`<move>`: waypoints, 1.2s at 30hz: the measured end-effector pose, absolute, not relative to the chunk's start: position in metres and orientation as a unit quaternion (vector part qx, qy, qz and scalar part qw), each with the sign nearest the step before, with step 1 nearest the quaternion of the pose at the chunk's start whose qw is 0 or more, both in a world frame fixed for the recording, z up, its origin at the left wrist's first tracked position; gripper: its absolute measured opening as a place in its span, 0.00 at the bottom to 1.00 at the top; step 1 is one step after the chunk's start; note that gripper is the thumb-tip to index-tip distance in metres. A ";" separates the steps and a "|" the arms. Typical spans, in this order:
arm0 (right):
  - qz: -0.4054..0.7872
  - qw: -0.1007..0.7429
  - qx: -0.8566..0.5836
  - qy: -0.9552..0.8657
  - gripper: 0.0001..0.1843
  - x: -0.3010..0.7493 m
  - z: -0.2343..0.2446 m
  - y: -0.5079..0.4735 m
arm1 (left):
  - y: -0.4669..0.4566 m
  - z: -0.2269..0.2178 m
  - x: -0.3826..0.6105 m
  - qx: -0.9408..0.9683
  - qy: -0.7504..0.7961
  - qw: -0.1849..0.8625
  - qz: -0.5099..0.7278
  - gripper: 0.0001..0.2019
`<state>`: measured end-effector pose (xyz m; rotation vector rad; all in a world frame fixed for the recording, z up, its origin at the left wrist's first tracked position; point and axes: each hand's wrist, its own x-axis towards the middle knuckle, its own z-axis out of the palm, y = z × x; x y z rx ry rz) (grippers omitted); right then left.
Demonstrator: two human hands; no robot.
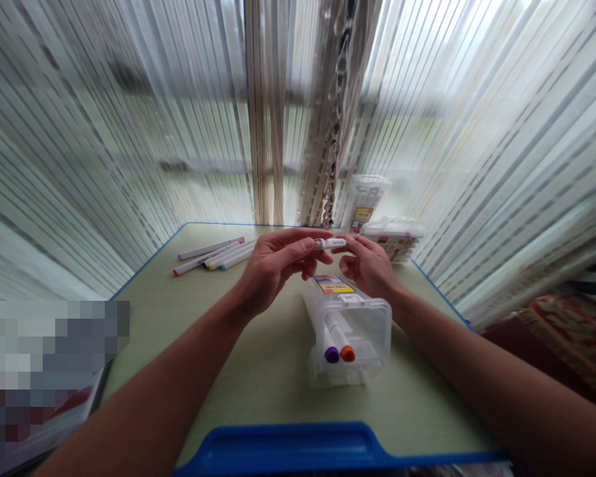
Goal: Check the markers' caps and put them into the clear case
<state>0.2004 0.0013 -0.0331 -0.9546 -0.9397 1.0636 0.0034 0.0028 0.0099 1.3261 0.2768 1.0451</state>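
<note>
My left hand [278, 262] and my right hand [367, 265] meet above the table, both pinching one white marker [330, 244] held level between them. Just below them a clear plastic marker case [347, 331] lies on its side, its open end toward me. Inside it are two markers, one with a purple cap [332, 354] and one with an orange cap [347, 353]. A coloured label [334, 285] is stuck on the case's top.
Several loose markers [213, 255] lie at the table's far left. Two more clear marker boxes [377, 212] stand at the far right by the curtains. The pale green table [258, 371] has a blue rim and a blue handle [288, 450] at the near edge.
</note>
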 end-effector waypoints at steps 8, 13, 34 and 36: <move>0.469 0.653 -0.426 -0.415 0.19 0.201 -0.033 0.002 | 0.002 0.011 0.004 0.587 0.138 0.646 0.468 0.10; 0.471 0.656 -0.424 -0.411 0.19 0.200 -0.033 0.001 | 0.002 0.011 0.004 0.597 0.150 0.627 0.477 0.09; 0.471 0.657 -0.423 -0.409 0.19 0.200 -0.032 0.001 | 0.003 0.010 0.003 0.586 0.149 0.637 0.477 0.09; 0.474 0.659 -0.422 -0.404 0.18 0.199 -0.031 0.001 | 0.004 0.010 0.003 0.585 0.147 0.641 0.475 0.09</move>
